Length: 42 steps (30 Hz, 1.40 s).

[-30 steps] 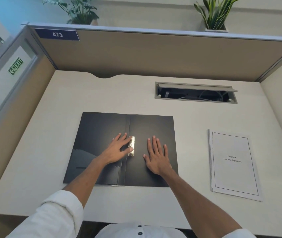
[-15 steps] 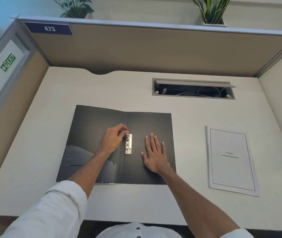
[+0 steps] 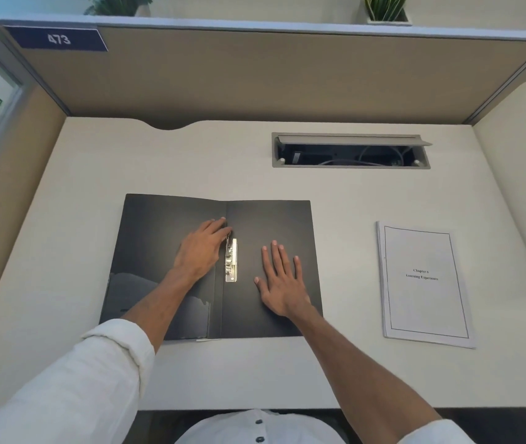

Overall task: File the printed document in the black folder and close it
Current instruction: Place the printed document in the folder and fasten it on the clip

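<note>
The black folder (image 3: 271, 219) lies open and flat in the middle of the desk. A silver metal clip (image 3: 231, 261) runs along its spine. My left hand (image 3: 201, 251) rests on the left flap, its fingertips pinching the clip's lever at the top end. Flat on the right flap, fingers spread, lies my right hand (image 3: 282, 280), holding nothing. The printed document (image 3: 425, 283), a white stapled stack with a bordered title page, sits on the desk to the right of the folder, apart from both hands.
An open cable tray (image 3: 351, 150) is sunk into the desk behind the folder. Beige partition walls (image 3: 255, 75) enclose the desk at the back and both sides. Potted plants (image 3: 386, 9) stand on the ledge above.
My left hand moved from lying over the clip to gripping its lever at the top end, which now stands lifted. My right hand stayed flat on the right flap.
</note>
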Each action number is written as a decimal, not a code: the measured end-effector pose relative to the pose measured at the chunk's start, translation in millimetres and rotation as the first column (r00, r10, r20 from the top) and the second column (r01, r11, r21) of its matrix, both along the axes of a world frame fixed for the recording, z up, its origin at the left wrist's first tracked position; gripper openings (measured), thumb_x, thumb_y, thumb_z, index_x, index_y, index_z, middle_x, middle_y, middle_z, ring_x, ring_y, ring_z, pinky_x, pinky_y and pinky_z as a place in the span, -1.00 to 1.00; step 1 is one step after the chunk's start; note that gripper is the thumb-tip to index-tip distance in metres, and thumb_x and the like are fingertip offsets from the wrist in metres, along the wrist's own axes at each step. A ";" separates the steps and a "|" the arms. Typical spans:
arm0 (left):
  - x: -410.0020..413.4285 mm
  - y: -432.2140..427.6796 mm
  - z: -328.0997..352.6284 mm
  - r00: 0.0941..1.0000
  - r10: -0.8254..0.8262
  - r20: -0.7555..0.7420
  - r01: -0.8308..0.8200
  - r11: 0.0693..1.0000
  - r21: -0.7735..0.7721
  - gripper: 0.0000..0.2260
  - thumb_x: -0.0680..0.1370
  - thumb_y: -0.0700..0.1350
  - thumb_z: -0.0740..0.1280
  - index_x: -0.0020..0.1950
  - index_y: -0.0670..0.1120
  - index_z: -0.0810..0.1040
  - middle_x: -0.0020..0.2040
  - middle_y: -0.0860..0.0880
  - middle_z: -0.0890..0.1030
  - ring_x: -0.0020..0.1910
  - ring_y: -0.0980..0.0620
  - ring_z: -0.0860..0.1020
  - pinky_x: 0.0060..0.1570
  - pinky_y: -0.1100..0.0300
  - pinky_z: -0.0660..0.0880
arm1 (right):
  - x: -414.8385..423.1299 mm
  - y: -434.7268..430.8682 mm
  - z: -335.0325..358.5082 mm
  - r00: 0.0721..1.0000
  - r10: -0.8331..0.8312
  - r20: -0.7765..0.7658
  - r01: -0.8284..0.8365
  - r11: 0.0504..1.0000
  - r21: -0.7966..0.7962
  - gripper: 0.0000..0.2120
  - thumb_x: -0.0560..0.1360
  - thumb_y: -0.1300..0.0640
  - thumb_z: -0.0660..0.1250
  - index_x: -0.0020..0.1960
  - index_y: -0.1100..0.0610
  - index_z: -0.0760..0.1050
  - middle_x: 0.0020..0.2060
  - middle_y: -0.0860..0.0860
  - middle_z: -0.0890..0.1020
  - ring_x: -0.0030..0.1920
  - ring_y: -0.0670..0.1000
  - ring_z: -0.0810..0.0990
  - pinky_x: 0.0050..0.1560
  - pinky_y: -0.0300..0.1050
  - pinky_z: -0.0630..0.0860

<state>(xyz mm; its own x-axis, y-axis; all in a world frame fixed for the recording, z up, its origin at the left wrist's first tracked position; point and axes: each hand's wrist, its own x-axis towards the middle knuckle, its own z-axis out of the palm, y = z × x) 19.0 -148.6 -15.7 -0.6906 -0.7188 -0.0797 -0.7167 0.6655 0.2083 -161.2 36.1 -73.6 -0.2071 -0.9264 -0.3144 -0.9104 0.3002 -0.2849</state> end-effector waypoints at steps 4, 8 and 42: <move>4.3 2.6 -7.7 0.996 -0.055 0.070 0.056 0.998 -0.015 -0.49 0.66 -0.26 0.27 0.63 -0.04 0.46 0.67 -0.03 0.43 0.62 -0.14 0.43 0.46 -0.20 0.53 | 0.8 0.1 -0.6 1.000 0.001 0.010 0.000 1.000 -0.006 -0.27 0.71 -0.26 -0.17 0.72 -0.02 -0.40 0.71 0.01 -0.38 0.70 0.04 -0.40 0.66 0.23 -0.36; 1.0 9.7 -10.2 0.997 -0.049 0.051 0.051 0.999 -0.021 -0.44 0.67 -0.23 0.20 0.70 -0.10 0.34 0.70 -0.06 0.37 0.64 -0.14 0.40 0.52 -0.21 0.48 | -2.7 -2.7 0.2 0.999 0.015 0.031 -0.016 1.000 0.019 -0.27 0.72 -0.25 -0.14 0.73 0.00 -0.39 0.71 0.04 -0.38 0.71 0.07 -0.39 0.68 0.29 -0.30; -311.0 266.3 -13.4 0.991 -0.059 -0.120 0.090 0.959 0.268 -0.48 0.78 -0.01 0.15 0.74 -0.11 0.21 0.64 -0.15 0.34 0.55 -0.22 0.39 0.41 -0.19 0.48 | -288.9 244.1 26.2 0.816 -0.577 -0.001 0.565 0.799 -0.206 -0.26 0.65 0.08 0.27 0.75 0.15 0.05 0.75 0.11 0.03 0.74 0.10 0.07 0.68 0.27 0.01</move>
<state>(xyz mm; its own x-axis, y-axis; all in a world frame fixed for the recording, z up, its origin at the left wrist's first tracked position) -292.0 117.7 -29.1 -0.7570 -0.6264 -0.1858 -0.6297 0.6235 0.4635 -450.1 280.2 -47.4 -0.7301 -0.6733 -0.1170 -0.6078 0.7180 -0.3393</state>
